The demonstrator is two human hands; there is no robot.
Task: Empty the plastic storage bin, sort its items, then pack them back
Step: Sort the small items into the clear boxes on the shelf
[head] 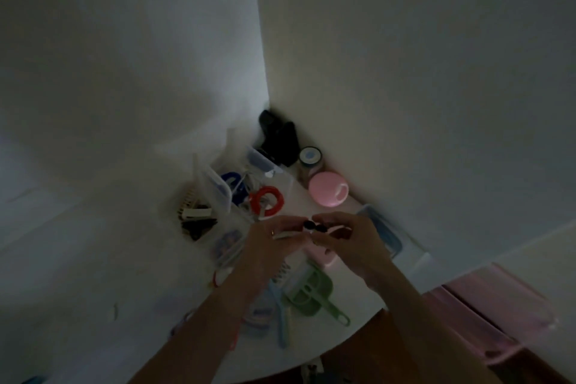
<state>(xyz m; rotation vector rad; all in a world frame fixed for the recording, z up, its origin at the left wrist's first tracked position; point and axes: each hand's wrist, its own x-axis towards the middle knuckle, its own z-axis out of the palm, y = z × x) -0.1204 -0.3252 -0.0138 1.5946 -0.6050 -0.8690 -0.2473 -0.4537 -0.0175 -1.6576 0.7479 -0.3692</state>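
Left hand and right hand met over the middle of the desk, fingers curled, both pinching a small dark beaded piece with a pale strip running from it; too dim to tell what it was. Light was poor throughout.

Clear bin stood toward the desk's far corner, against the wall. It held a red coil and something blue; not emptied, or already part refilled — could not tell which. Dark and cream hair clips lay just left of the bin. Green scoop-like piece and pale blue bits lay near the desk's front edge, below the wrists. Pink round case and a small jar sat at the far right edge by the wall.

Judgement: sorting step, mid-task, one small item under inspection. Next move would call for choosing its group and setting it down without scattering the loose piles beneath the hands.
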